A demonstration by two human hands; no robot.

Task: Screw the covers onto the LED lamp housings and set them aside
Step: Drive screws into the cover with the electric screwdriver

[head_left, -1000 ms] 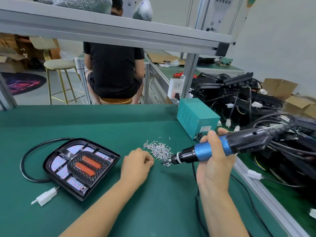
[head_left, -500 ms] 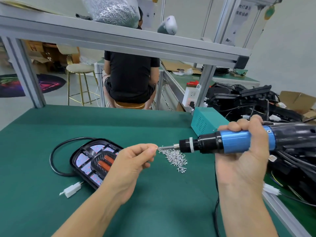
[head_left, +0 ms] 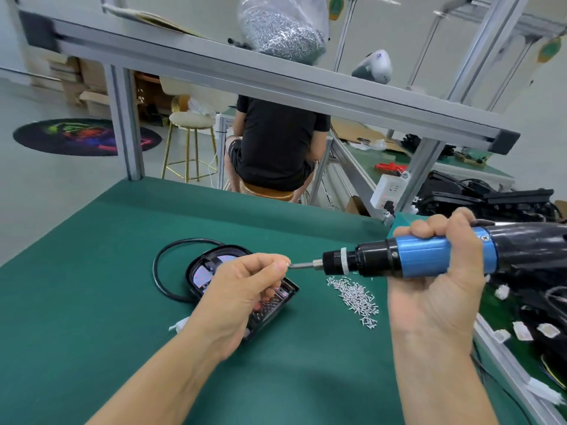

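Observation:
A black LED lamp housing [head_left: 205,268] with its cover on lies on the green table [head_left: 92,286], partly hidden behind my left hand. Its black cable [head_left: 162,265] loops to the left. My left hand [head_left: 242,296] pinches a small screw [head_left: 287,264] against the tip of the electric screwdriver. My right hand [head_left: 435,289] grips the blue and black screwdriver [head_left: 420,259], held level and pointing left. A pile of loose screws [head_left: 357,299] lies on the table below the driver.
Black lamp housings and cables [head_left: 491,200] are heaped at the right. A metal shelf rail [head_left: 276,78] crosses overhead with a bag of screws [head_left: 282,29] on it. A person in black [head_left: 276,142] sits on a stool beyond the table.
My left hand rose from the screw pile with a screw and brought it to the driver tip. My right hand lifted the screwdriver to level. The view tilted upward.

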